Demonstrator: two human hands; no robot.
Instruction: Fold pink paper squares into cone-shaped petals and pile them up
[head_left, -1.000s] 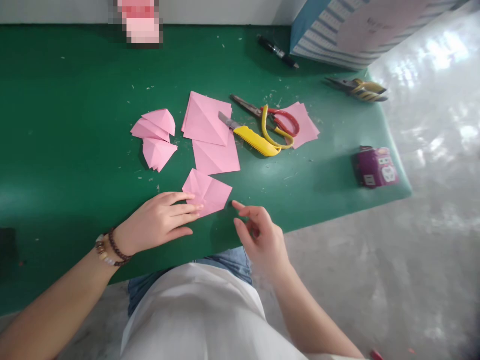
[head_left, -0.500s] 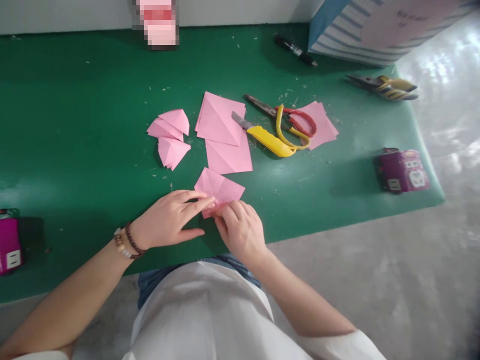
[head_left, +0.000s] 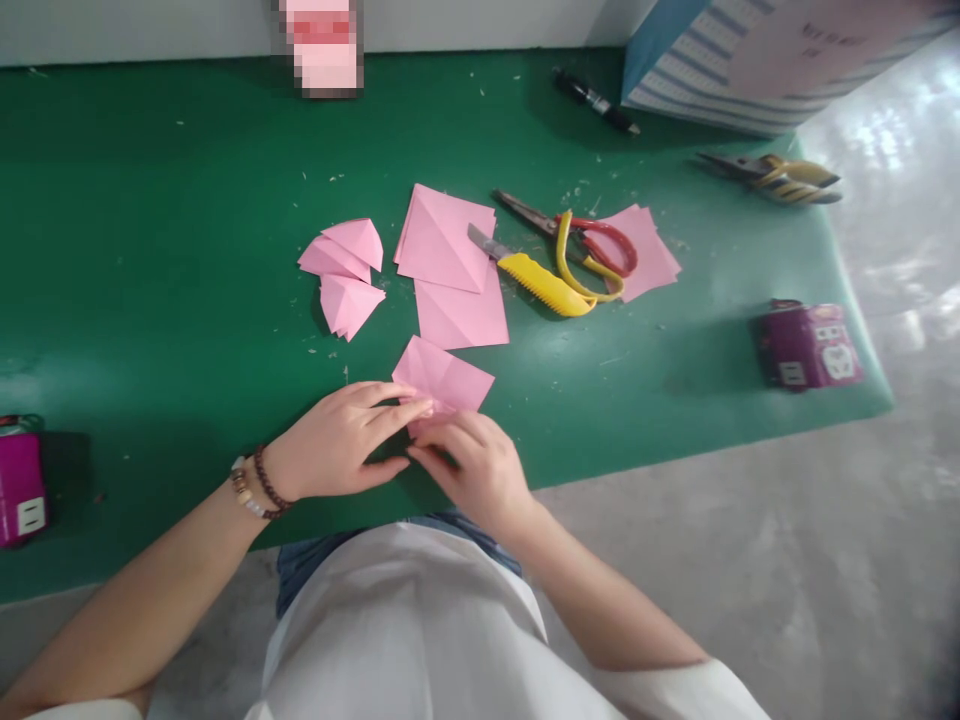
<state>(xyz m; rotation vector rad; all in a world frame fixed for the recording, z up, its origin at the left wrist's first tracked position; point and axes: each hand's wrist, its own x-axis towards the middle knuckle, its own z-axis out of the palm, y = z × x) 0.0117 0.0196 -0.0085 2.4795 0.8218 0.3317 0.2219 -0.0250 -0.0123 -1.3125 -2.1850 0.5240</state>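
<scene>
A creased pink sheet of paper [head_left: 455, 377] lies on the green table in front of me, its lower part partly hidden by my fingers. My left hand [head_left: 347, 437] has its fingers stretched out, their tips pressing the sheet's left part flat, thumb held apart. At the sheet's lower edge, my right hand [head_left: 478, 462] is bent, with thumb and index finger close together in a pinch; the exact grip there is partly hidden. Just beyond are stacked pink squares [head_left: 444, 235] with fold lines. To their left sit several folded pink pieces [head_left: 349, 290].
A yellow-handled knife [head_left: 547, 285] overlaps the scissors [head_left: 592, 245], beside more pink paper [head_left: 656, 255]. Farther off are a black pen [head_left: 596, 102], pliers [head_left: 780, 178] and a striped box [head_left: 705, 70]. Purple boxes stand right [head_left: 814, 345] and left [head_left: 21, 488]. Paper scraps dot the green tabletop [head_left: 187, 200].
My right hand's fingertips have slid left along the sheet's lower edge, and its thumb has moved out toward my left thumb. The left hand stays pressed on the paper.
</scene>
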